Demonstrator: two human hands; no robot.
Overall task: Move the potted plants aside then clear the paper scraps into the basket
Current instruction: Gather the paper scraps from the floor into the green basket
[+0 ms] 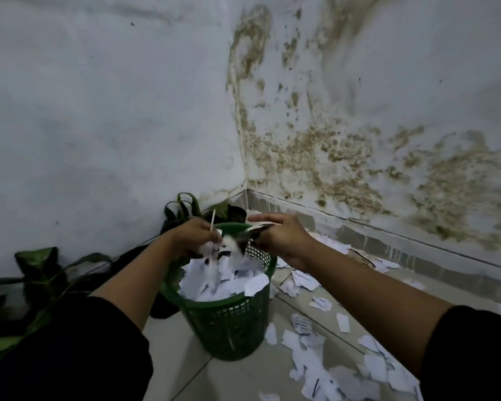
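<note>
A stained white wall [359, 117] meets the tiled floor [243, 380] at a corner. Dark-leaved potted plants [38, 273] stand along the floor's left edge. Beside them, the green mesh plastic basket [229, 322] holds white paper scraps [223, 279]; more lie scattered rightward. Above its rim, the left hand [193, 237] grips blurred scraps and a thin white stick [212, 219], while the right hand [278, 234] pinches a dark scrap [253, 231].

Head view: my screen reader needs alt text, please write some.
Both hands, left hand and right hand, drop paper scraps over a green basket full of paper in a stained corner. More scraps litter the floor at right; potted plants stand at left.
</note>
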